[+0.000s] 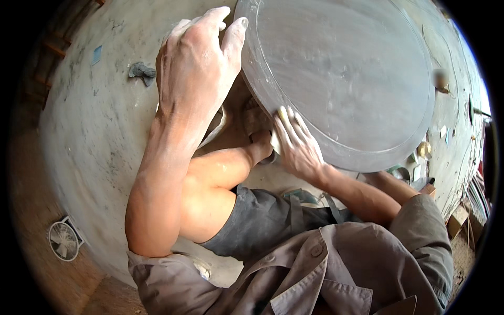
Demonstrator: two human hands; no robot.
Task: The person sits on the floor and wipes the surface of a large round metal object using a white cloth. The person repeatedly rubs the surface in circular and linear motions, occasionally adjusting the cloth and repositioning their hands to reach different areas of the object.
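Note:
A large grey round slab with a raised, ringed rim fills the upper right. My right hand lies on its near left rim, fingers stretched over the edge. Between that hand's thumb side and the rim a small pale piece shows; its kind is unclear. My left hand, dusted white, is raised beside the slab's left edge. Its thumb and forefinger are bent and apart, with nothing seen between them; the other fingers are mostly hidden behind the hand.
A crumpled grey cloth or glove and a light blue scrap lie on the pale, stained floor to the left. A round fan stands at the lower left. Small scraps and a wooden block lie at the right. My bent legs flank the slab's near side.

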